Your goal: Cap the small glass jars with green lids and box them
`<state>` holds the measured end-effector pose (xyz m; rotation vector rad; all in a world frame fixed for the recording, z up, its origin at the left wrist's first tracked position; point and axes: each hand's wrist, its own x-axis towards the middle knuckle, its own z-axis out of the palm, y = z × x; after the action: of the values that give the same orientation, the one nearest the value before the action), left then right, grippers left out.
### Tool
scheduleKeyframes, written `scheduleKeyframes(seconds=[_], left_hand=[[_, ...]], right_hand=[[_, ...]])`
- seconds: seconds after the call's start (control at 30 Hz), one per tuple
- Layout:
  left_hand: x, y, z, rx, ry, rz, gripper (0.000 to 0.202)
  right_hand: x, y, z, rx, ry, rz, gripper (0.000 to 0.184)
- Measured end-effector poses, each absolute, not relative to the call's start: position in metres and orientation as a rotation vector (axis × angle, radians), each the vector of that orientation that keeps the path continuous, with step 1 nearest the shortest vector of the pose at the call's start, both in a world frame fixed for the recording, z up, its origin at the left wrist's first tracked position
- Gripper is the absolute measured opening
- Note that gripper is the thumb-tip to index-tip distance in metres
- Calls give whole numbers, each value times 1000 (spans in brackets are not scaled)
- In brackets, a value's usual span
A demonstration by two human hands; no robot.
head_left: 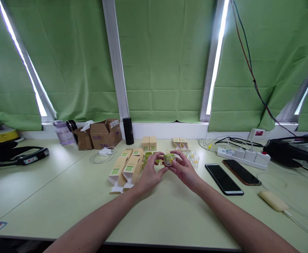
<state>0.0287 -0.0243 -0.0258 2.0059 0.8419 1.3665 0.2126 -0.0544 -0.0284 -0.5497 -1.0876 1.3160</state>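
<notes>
A small clear jar with a green lid and a loop on top [169, 159] is held up above the table between both hands. My right hand [184, 168] grips it from the right, fingers along the lid and side. From the left, my left hand [151, 172] curls its fingers and thumb against the jar's edge; the exact contact is hard to see. Several green lids [145, 159] lie behind my left hand, partly hidden. Behind my right hand stand clear jars [195, 160] with bits of yellow. Open kraft boxes with green labels [129, 168] lie left of my left hand.
Two small kraft boxes [149, 143] and an opened pair [180, 144] stand farther back. Two phones [224, 179] [241, 172], a power strip [243, 156] and a cream-coloured corded device [273, 201] lie right. Left are cardboard cartons [105, 135], a black cylinder [128, 131] and a white charger [105, 151].
</notes>
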Motion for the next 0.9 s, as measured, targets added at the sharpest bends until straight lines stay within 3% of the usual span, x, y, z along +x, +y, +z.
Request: scheduleKeyframes(seconds=[0.3,0.63,0.9], left_hand=[[27,-23,-26,2127,828,1432,37],[26,-26,-26,2225,779,1485,51],[25,-26,-24,2230,794,1474,47]], right_hand=[[214,-55,-28,-440,-1080,1485,45],[215,-53,-34,-392,-1023,1593,38],[213,-54,-36,-382,-1041,1588,46]])
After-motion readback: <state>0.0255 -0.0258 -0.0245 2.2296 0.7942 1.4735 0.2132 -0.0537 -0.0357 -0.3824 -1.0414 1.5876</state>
